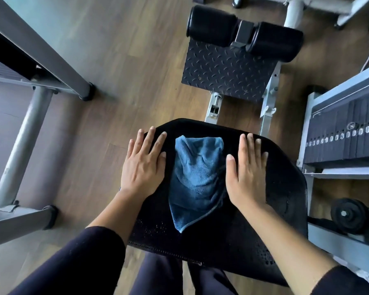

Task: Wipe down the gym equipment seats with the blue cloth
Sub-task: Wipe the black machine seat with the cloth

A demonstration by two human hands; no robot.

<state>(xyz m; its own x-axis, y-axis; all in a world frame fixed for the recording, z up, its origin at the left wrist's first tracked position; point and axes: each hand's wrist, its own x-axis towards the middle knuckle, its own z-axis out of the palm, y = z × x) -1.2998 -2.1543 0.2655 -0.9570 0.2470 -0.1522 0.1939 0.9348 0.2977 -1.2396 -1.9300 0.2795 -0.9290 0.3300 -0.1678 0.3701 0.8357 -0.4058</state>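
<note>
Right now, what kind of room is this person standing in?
Most likely a gym: a weight stack of black plates stands on the right, padded leg rollers sit over a steel footplate, and a dumbbell lies nearby.

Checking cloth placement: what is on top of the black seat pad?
A crumpled blue cloth lies mid-pad; the left hand and right hand rest flat on the seat pad either side. The surface beneath them is covered.
</note>
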